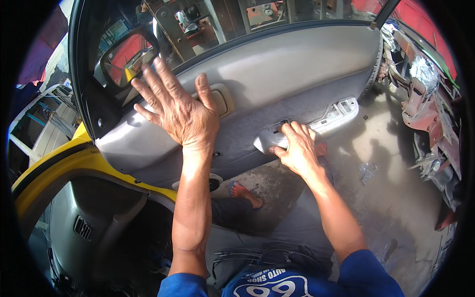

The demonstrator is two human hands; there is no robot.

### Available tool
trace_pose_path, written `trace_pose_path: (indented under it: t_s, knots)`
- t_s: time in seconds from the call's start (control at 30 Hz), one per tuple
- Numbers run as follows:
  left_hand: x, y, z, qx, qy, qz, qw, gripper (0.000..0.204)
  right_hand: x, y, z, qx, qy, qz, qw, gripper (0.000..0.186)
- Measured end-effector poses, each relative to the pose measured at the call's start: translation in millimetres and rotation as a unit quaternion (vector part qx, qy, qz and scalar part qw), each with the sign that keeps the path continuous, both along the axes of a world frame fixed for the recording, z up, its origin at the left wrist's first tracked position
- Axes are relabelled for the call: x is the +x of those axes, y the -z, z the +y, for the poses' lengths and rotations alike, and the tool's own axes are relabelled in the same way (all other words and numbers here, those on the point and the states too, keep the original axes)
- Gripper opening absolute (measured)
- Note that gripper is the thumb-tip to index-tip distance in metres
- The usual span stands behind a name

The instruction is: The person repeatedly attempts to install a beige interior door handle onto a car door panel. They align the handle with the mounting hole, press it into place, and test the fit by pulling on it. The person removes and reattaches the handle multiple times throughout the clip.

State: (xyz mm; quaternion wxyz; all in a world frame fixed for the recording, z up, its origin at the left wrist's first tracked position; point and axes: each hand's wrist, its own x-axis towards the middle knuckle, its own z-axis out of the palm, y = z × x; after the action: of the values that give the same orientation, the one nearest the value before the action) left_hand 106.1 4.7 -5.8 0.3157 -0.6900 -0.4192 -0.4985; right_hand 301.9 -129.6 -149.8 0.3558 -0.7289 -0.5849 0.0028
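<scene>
Your left hand [178,111] lies flat, fingers spread, on the door panel [277,74] at ten o'clock. Your right hand [297,148] curls round the armrest [326,119] at centre. Pull unevenly and, I'd judge, a clip could snap or the panel crack.

We hold our left hand [175,111] high and flat, palm pressed forward, all fingers spread wide and pointing up and to the left, the thumb standing apart on its right side. Below it our left forearm runs almost straight down to the blue sleeve at the lower edge. Our right hand [297,148] sits lower and to the right of the left one, knuckles up, fingers curled over and gripping. Its forearm slants down to the right, into the other blue sleeve.
</scene>
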Motion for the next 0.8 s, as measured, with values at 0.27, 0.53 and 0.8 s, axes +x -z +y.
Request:
trace_pose_path:
  t_s: [0.27, 0.53, 0.8]
  knots:
    - [-104, -29, -31, -0.055, 0.256, -0.145, 0.954, 0.049, -4, -4, -3, 0.003, -0.011, 0.027, 1.000, 0.058]
    - [-41, -13, 14, 0.029, 0.188, -0.197, 0.962, 0.071, -1, -16, -3, -0.005, 0.004, 0.004, 1.000, 0.054]
    - [-89, -15, -29, -0.131, 0.270, 0.131, 0.945, 0.081, -13, -14, -13, -0.023, -0.002, 0.014, 1.000, 0.056]
